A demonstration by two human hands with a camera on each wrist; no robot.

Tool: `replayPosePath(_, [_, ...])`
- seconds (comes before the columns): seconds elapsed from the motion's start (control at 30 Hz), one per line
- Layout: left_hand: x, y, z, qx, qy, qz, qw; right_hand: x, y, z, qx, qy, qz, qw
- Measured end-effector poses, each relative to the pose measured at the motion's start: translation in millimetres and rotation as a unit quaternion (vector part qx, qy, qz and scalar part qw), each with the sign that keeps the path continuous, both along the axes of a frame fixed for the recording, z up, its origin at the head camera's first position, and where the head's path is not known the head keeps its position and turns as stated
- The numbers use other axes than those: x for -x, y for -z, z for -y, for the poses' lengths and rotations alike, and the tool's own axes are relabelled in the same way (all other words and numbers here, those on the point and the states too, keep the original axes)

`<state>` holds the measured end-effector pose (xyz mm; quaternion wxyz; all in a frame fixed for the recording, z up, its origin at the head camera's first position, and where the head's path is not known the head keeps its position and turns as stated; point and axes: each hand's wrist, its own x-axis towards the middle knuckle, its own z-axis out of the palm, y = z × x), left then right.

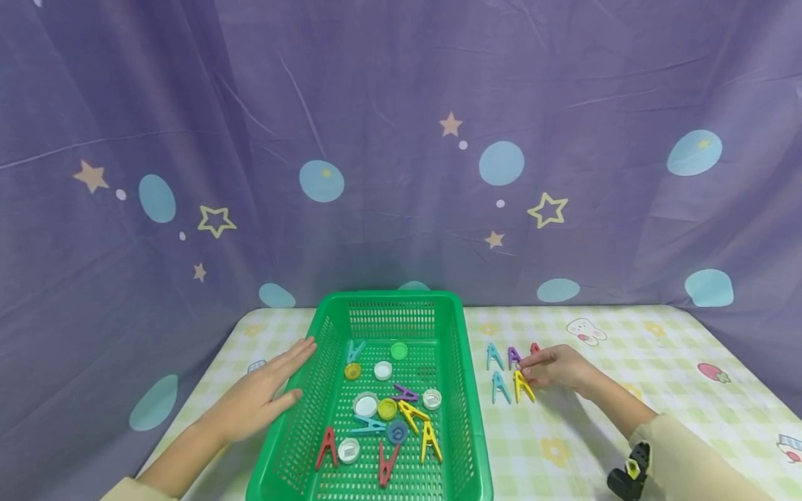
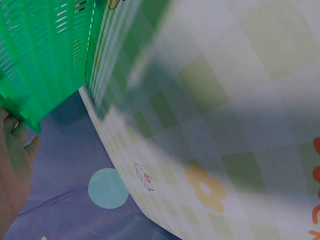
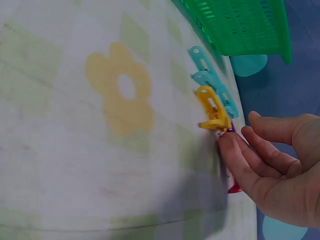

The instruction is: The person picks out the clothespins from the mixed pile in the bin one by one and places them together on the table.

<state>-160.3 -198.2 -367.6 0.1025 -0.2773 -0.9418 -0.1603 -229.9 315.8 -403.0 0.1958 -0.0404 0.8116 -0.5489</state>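
My left hand [image 1: 263, 396] rests with straight fingers on the left rim of a green plastic basket [image 1: 473, 390]. In the right wrist view my right hand [image 3: 280, 170] has thumb and fingers apart, the fingertips by the end of a yellow clothespin [image 3: 212, 107]. That yellow clothespin [image 1: 523, 386] lies on the tablecloth right of the basket, beside a light-blue clothespin [image 1: 500, 387]. Behind them are another light-blue clothespin [image 1: 494, 355], a purple clothespin [image 1: 514, 357] and a red clothespin [image 1: 535, 347], the last partly hidden by my right hand.
Inside the basket lie several clothespins, such as a red one [image 1: 326, 447], mixed with several bottle caps, among them a green cap [image 1: 399, 351] and a blue cap [image 1: 397, 432]. A checked tablecloth [image 1: 564, 424] covers the table. Behind it hangs a purple curtain [image 1: 401, 236].
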Motion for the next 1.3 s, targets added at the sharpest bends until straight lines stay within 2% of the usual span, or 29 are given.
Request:
replayPosePath(0.2, [-0.6, -0.4, -0.1, 0.0, -0.002, -0.003, 1.0, 3.5, -17.9, 5, -0.013, -0.009, -0.003, 0.9999])
replayPosePath(0.4, [-0.6, 0.5, 0.5, 0.001, -0.004, 0.003, 1.0, 11.6, -42.6, 21, -0.019, -0.037, -0.02, 0.9989])
replayPosePath(0.6, [-0.6, 1.1, 0.8, -0.001, -0.004, 0.003, 1.0, 20.2, -73.5, 48, -0.003, -0.067, -0.035, 0.9972])
replayPosePath(0.83, [-0.8, 0.4, 0.4, -0.002, -0.002, -0.001, 1.0, 26.6, -102.5, 91, -0.029, -0.087, -0.043, 0.9948])
replayPosePath(1.03, [0.0, 0.3, 0.2, -0.003, -0.001, -0.002, 1.0, 28.5, -113.0, 132, -0.072, -0.135, -0.043, 0.9873])
replayPosePath(1.2, [-0.3, 0.2, 0.2, -0.004, 0.001, -0.002, 1.0, 26.6, -112.5, 165, -0.115, -0.156, -0.028, 0.9806])
replayPosePath(1.3, [-0.9, 0.1, 0.6, -0.001, 0.001, -0.002, 1.0, 26.8, -112.4, 181, -0.143, -0.18, -0.023, 0.9729])
